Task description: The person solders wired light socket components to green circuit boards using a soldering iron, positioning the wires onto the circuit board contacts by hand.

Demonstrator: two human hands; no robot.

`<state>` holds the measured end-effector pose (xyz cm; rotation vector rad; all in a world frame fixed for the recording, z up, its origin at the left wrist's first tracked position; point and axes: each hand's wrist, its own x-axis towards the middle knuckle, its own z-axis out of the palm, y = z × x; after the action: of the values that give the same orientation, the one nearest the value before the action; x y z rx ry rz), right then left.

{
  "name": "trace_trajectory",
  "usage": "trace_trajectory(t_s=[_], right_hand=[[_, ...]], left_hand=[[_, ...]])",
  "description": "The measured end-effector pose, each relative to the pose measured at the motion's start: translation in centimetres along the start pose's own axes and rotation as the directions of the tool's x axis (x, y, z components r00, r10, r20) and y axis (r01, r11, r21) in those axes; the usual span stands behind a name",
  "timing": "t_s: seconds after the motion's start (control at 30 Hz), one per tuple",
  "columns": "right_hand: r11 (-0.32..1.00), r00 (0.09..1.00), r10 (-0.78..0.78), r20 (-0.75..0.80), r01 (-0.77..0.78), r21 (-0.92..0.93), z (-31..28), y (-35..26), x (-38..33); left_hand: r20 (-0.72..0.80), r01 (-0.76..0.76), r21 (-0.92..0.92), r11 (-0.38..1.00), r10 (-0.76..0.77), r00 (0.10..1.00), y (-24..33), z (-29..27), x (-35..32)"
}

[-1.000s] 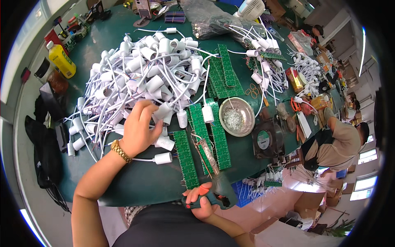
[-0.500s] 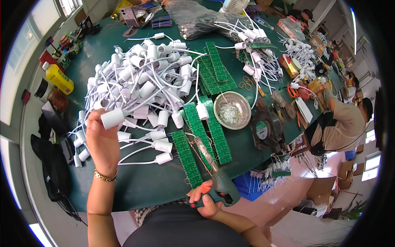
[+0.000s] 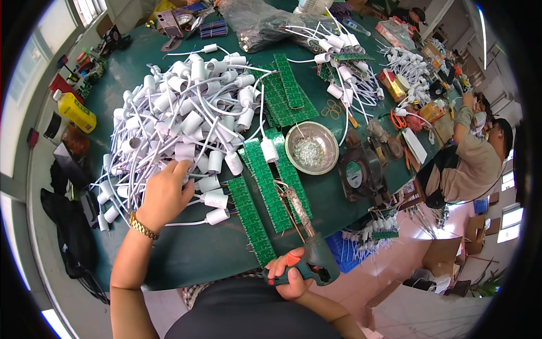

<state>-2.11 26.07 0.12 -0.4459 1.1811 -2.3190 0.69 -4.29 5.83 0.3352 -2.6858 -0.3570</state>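
Note:
My left hand (image 3: 165, 193) is low over the near edge of a heap of white lamp holders with white cords (image 3: 192, 122). Its thumb and forefinger are apart and nothing shows between them; the other fingertips are hidden. My right hand (image 3: 289, 275) is closed around the grip of a dark green soldering gun (image 3: 320, 257) with an orange trigger. The gun's foil-wrapped barrel points up and away over long green circuit boards (image 3: 265, 183). Beside the near board (image 3: 251, 221), several lamp holders (image 3: 215, 200) lie in a row. Another lamp holder (image 3: 269, 150) rests across the boards.
A metal bowl (image 3: 311, 148) with shiny bits stands right of the boards, beside a dark fan-like device (image 3: 361, 172). Behind are more circuit boards (image 3: 285, 96) and a plastic bag (image 3: 254, 25). A yellow bottle (image 3: 76, 112) stands left. A co-worker (image 3: 474, 161) sits at right.
My left hand, which held up a lamp holder, has dropped down and right to the heap's near edge; that lamp holder no longer shows in it. The soldering gun has shifted slightly right.

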Motion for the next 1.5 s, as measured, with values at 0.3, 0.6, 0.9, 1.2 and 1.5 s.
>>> trace_trajectory(t_s=[0.3, 0.6, 0.9, 1.2, 1.5], right_hand=[[0.997, 0.995, 0.072, 0.063, -0.075, 0.036, -1.0, 0.0, -0.4], [1.0, 0.999, 0.026, -0.032, -0.027, -0.015, 0.0, 0.0, 0.7], [0.999, 0.999, 0.018, -0.05, -0.016, 0.043, -0.5, 0.0, 0.6], [0.999, 0.998, 0.014, -0.068, -0.012, 0.031, -0.9, -0.2, 0.2], [0.999, 0.992, 0.049, -0.112, -0.05, -0.01, -0.6, -0.5, 0.4]], left_hand=[[-0.19, 0.247, -0.134, 0.96, -0.269, 0.944, -0.6, 0.6, 0.4], [0.24, 0.472, -0.375, 0.798, -0.409, 0.881, 0.6, 1.2, 2.2], [-0.415, -0.118, 0.3, 0.947, 0.241, 0.877, 2.1, -0.2, 13.3], [0.022, 0.139, 0.45, 0.882, -0.166, 0.986, -2.7, -0.4, 18.4], [-0.232, 0.061, 0.266, 0.962, 0.003, 0.973, -2.8, -3.1, 15.3]])
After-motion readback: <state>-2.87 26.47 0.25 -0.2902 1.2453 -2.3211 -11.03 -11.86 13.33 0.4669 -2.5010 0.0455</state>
